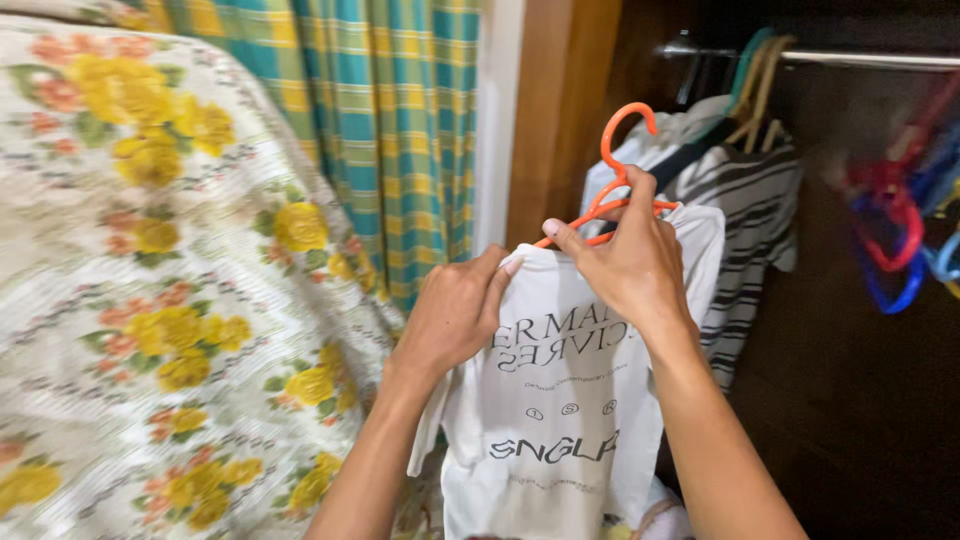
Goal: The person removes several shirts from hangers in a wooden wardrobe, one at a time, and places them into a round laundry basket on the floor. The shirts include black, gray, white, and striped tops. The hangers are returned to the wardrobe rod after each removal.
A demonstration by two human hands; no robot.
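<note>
A white T-shirt (560,420) with dark printed lettering hangs on an orange plastic hanger (622,140) in front of me. My right hand (625,260) grips the hanger just below its hook, at the shirt's collar. At the shirt's left shoulder, my left hand (455,315) pinches the fabric. The hanger's hook points up, free of the closet rail (870,60).
A bed with a yellow-flowered quilt (150,280) fills the left. Behind it hangs a teal and yellow plaid curtain (400,130). The dark wooden closet holds a striped garment (750,220) on hangers, and several empty red and blue hangers (900,230) hang at the right.
</note>
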